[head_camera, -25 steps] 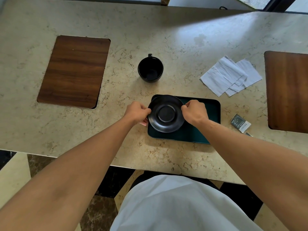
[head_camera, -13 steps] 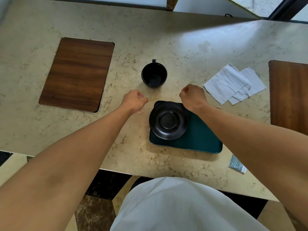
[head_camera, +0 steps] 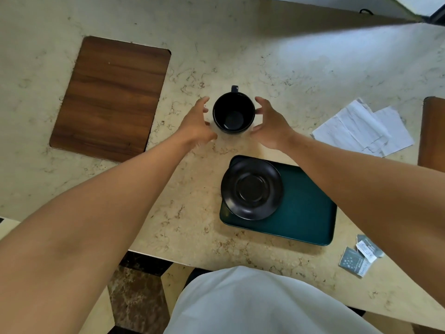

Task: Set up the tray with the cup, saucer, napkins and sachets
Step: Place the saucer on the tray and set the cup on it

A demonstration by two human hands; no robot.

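Head view, two hands, left (head_camera: 196,125), right (head_camera: 271,125), fingers spread beside one cup (head_camera: 233,113), one saucer (head_camera: 251,188) on one tray (head_camera: 305,213)

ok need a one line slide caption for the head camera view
Both open hands, left hand and right hand, flank the black cup; the saucer sits on the green tray.
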